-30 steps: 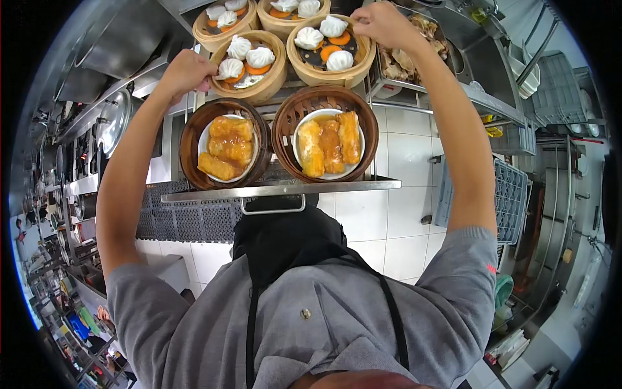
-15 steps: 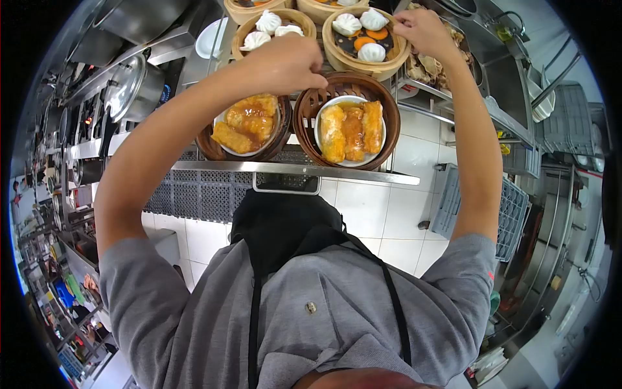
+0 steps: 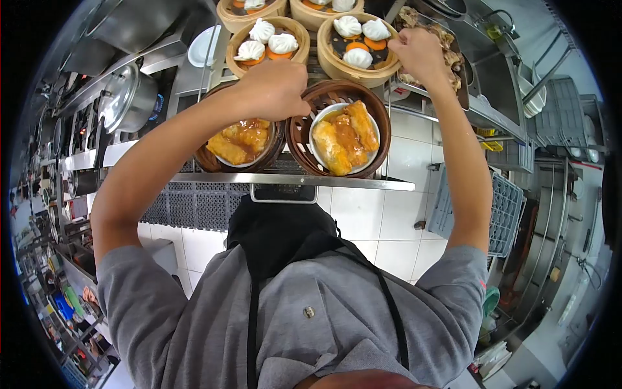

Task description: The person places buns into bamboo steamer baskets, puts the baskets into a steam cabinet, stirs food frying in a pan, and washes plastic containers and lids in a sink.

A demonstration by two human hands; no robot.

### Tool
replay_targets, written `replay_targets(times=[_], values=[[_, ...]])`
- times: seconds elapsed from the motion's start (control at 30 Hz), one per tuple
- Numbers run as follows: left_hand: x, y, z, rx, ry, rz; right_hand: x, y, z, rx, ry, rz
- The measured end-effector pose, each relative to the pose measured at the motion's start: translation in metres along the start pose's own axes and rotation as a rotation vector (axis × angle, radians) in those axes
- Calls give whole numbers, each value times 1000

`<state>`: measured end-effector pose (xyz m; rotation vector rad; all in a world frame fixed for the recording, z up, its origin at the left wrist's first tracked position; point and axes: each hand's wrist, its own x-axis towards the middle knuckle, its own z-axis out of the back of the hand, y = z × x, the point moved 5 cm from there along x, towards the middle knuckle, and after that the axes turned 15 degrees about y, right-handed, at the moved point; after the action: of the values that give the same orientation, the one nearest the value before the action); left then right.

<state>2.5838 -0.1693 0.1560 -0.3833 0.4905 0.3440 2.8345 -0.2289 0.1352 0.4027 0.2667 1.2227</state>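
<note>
My left hand (image 3: 275,91) is closed, its thumb and fingers at the upper left rim of a dark brown bamboo steamer (image 3: 383,126). Inside it, a white dish holds golden fried rolls (image 3: 350,137) in brown sauce. My right hand (image 3: 420,55) pinches the right rim of a pale bamboo steamer (image 3: 346,72) with white pleated buns and orange slices. Partly under my left forearm stands another dark steamer (image 3: 206,161) of sauced rolls (image 3: 238,142). Farther left is a pale steamer (image 3: 302,53) with similar buns.
More pale steamers (image 3: 317,19) stand at the far side. A metal rail (image 3: 324,181) runs along the near edge. At left is a lidded pot (image 3: 126,100) beside a blue burner flame. A pan of brown food pieces (image 3: 447,61) lies right; grey crates (image 3: 479,214) stand below.
The dark steamer by my left hand has turned counterclockwise, so its rolls now slant. The pale steamer at my right hand has turned clockwise. The whole view has shifted slightly.
</note>
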Motion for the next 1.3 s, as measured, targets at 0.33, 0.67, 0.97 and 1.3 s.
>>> replay_targets(times=[0.33, 0.67, 0.97, 1.3], values=[[-127, -17, 2, -72, -578, -258, -14, -7, 17, 13, -11, 3], [-137, -70, -115, 471, -577, -379, -95, -79, 77, 229, -138, -359], [-133, -73, -117, 451, -672, -333, -189, -134, 104, 277, -311, -480], [-138, -65, -122, 449, -644, -356, -288, -167, 91, 341, -399, -625]])
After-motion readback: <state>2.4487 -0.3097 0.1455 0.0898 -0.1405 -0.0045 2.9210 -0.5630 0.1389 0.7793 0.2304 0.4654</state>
